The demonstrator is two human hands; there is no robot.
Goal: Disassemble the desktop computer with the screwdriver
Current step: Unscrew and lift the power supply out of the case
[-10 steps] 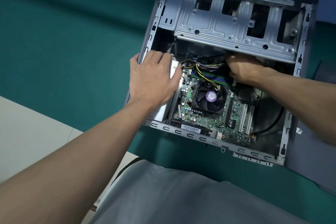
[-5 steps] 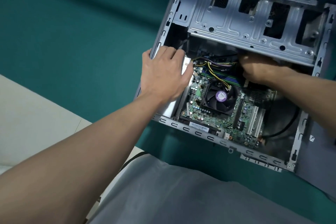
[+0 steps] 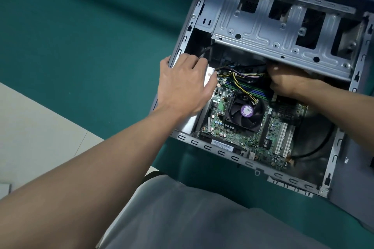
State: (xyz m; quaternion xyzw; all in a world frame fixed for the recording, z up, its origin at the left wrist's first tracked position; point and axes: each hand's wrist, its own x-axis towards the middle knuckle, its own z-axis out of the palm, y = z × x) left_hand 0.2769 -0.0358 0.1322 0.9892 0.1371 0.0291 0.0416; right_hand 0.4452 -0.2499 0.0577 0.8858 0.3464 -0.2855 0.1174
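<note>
The desktop computer case (image 3: 222,152) lies open on its side, with the green motherboard (image 3: 242,133) and the black CPU fan (image 3: 244,111) exposed. My left hand (image 3: 182,85) lies on the silver power supply (image 3: 188,123) at the case's left wall, fingers bent over its far edge and thumb on its right side. My right hand (image 3: 287,81) reaches under the metal drive cage (image 3: 263,32) with curled fingers, at the end of the yellow and purple cable bundle (image 3: 238,79). What those fingers hold is hidden. No screwdriver is in view.
The case rests on a green tabletop (image 3: 81,36). A grey side panel (image 3: 352,178) lies under its right edge. A black cable (image 3: 315,151) loops in the case's lower right. Pale floor (image 3: 30,127) shows at left, and my grey clothing (image 3: 192,218) fills the bottom.
The view has swung left, so the case sits further right in the frame. Both hands stay where they were on the power supply and under the drive cage.
</note>
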